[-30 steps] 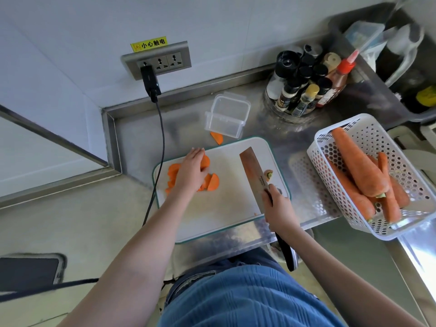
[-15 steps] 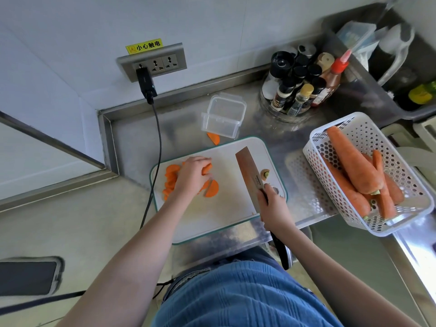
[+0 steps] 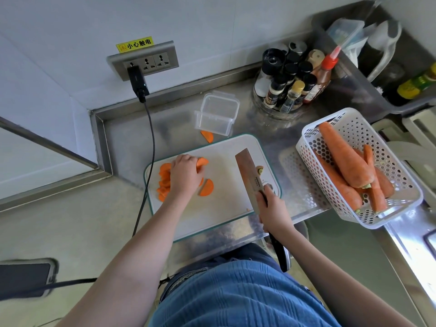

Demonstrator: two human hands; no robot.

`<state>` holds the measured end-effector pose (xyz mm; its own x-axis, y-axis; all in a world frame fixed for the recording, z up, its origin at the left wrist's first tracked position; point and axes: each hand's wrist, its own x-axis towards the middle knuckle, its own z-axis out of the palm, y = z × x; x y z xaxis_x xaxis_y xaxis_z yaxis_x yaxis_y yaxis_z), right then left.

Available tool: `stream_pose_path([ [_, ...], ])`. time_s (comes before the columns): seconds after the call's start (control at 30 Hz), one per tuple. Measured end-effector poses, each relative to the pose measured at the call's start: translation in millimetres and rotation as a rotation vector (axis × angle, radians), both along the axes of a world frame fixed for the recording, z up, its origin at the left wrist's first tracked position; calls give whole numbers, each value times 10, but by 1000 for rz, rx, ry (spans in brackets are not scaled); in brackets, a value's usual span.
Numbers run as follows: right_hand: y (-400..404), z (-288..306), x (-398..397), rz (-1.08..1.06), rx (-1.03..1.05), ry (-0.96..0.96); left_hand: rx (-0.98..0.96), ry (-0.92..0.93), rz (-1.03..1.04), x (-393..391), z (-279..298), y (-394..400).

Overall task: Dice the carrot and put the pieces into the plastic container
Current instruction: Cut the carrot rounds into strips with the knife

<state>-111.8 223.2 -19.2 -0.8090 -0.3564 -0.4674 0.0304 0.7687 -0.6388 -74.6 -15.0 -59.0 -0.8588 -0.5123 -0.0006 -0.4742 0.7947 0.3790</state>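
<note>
Orange carrot slices point(image 3: 164, 179) lie in a heap on the left of the white cutting board point(image 3: 226, 204). My left hand point(image 3: 186, 177) sits over them with its fingers curled round some slices. One half-round slice point(image 3: 207, 188) lies just right of that hand. My right hand point(image 3: 271, 211) grips the handle of a cleaver point(image 3: 249, 177), whose blade rests over the board's right part. The clear plastic container point(image 3: 217, 113) stands open behind the board, with nothing in it. A stray carrot piece point(image 3: 207, 136) lies on the counter in front of it.
A white perforated basket point(image 3: 398, 204) of whole carrots point(image 3: 344, 154) overhangs the counter edge at the right. A round rack of spice bottles point(image 3: 287, 90) stands at the back. A black cable point(image 3: 151, 142) hangs from the wall socket past the board's left side. A carrot end point(image 3: 260, 170) lies by the blade.
My left hand's fingers have curled in, gathering carrot slices on the board's left. The right hand with the cleaver has hardly moved.
</note>
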Motion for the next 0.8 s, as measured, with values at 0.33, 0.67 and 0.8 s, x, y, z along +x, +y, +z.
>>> stream_pose_path([
  [0.33, 42, 13, -2, -21, 18, -38, 21, -40, -63, -41, -43, 16],
  [0.67, 110, 11, -58, -72, 0, -37, 65, 17, -313, -92, -66, 458],
  [0.8, 170, -9, -72, -103, 2, -21, 126, -36, -360, -4, -74, 587],
])
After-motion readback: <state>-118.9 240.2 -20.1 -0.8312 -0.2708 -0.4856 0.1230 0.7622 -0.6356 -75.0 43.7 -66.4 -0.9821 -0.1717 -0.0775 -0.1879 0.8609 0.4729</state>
